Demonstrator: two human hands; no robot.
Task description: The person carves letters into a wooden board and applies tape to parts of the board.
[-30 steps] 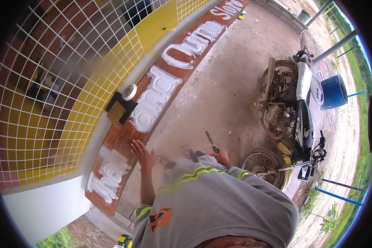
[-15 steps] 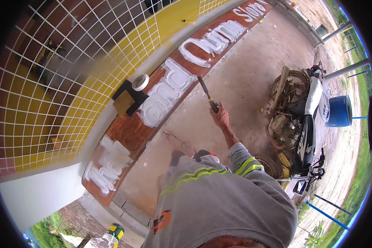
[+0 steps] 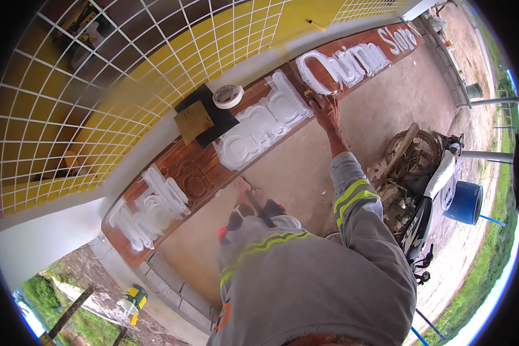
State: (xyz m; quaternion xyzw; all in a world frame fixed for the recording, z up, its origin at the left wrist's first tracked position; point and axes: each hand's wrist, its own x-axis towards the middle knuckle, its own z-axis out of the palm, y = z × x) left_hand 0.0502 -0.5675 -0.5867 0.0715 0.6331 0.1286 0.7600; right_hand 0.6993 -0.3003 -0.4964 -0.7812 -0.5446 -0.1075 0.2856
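A long reddish-brown wooden board (image 3: 213,176) with carved letters, many coated in white, runs diagonally from lower left to upper right. My right hand (image 3: 327,111) is at the board's near edge, between the two middle words. Its fingers are closed round the black-and-yellow handle of a flat, dark-bladed hand tool (image 3: 294,74), which lies across the board in the gap between white letters. Whether the tool is a chisel or a file I cannot make out. My left hand is out of sight.
A tape roll (image 3: 228,97), a black sheet (image 3: 222,128) and a brown sheet (image 3: 194,121) lie on the board's far side. White wire mesh (image 3: 155,86) rises behind. At right are a motorcycle (image 3: 415,213) and blue drum (image 3: 464,203); a paint can (image 3: 135,297) stands lower left.
My right hand has moved up and forward from above the floor to the board, bringing the tool down across it. The view has shifted, and the board appears farther right.
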